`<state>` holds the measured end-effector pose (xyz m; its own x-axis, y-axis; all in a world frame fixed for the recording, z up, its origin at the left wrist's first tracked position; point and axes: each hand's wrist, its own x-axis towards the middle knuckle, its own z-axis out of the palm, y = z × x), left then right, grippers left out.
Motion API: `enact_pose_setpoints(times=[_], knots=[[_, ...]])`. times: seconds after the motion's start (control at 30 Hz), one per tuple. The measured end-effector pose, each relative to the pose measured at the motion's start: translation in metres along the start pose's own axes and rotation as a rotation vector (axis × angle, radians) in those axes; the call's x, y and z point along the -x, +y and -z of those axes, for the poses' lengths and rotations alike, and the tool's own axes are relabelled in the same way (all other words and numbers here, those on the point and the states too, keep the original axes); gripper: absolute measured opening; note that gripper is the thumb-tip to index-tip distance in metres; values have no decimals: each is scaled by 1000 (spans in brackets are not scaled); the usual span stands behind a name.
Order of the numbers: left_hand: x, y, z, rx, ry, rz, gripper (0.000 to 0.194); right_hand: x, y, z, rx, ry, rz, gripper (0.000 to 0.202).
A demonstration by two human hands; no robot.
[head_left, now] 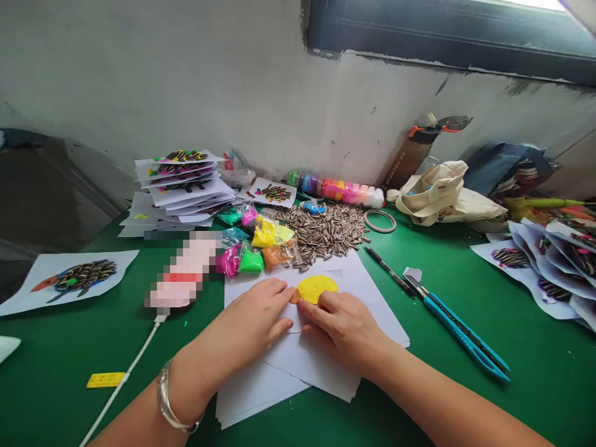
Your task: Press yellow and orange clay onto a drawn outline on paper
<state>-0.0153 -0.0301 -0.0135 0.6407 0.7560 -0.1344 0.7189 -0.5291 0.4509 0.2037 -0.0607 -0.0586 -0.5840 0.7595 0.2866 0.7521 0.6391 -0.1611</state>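
Observation:
A flat, rounded piece of yellow modelling clay [318, 288] lies on white paper [372, 298] in front of me. At its left edge sits a small piece of orange clay [295, 297]. My left hand [261, 316] rests low over the paper, its fingertips touching the orange clay from the left and its thumb apart below. My right hand [347, 326] is at the lower edge of the yellow clay. Its index finger reaches left to the orange piece, while other fingers are bent over the yellow edge. Neither hand is wrapped round anything.
Bagged coloured clay [264, 233] and a sunflower seed heap [326, 230] lie beyond the paper. A black pen [388, 270] and blue craft knife [460, 332] lie right. Seed pictures [186, 192] are stacked back left. A blurred pink object [184, 273] has a white cable [139, 354].

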Motion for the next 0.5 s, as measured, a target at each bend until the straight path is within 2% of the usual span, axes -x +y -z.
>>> enact_pose_setpoints(times=[0.17,0.33,0.5], knots=[[-1,5,0,-43,19,-15,28,0,0,0,-5,3,-5,34],[-3,-2,0,33,25,-27,26,3,2,0,-105,26,-35,39],[-4,-6,6,39,15,-24,18,-10,20,24,-237,11,-124,25]])
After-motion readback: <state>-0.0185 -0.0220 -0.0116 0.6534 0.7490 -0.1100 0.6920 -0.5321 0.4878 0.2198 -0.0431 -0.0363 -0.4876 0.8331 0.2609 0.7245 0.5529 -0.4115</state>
